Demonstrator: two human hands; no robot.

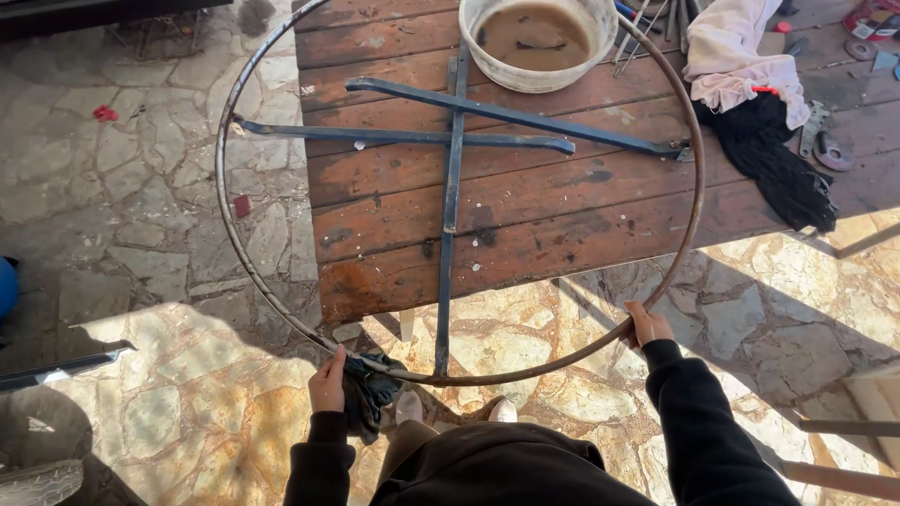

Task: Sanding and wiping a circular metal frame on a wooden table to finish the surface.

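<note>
Metal ring frame (453, 201) lies half on worktop (562, 206), lower arc overhanging. Left hand (327, 382) closed on rim through dark rag (368, 394); right hand (646, 326) closed on bare rim, steadying it level.

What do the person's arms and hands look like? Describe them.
Both arms wear long black sleeves of soft, sweatshirt-like cloth with ribbed cuffs at the wrists. The left hand and right hand are bare: no gloves, and no rings or watch that can be made out.
</note>
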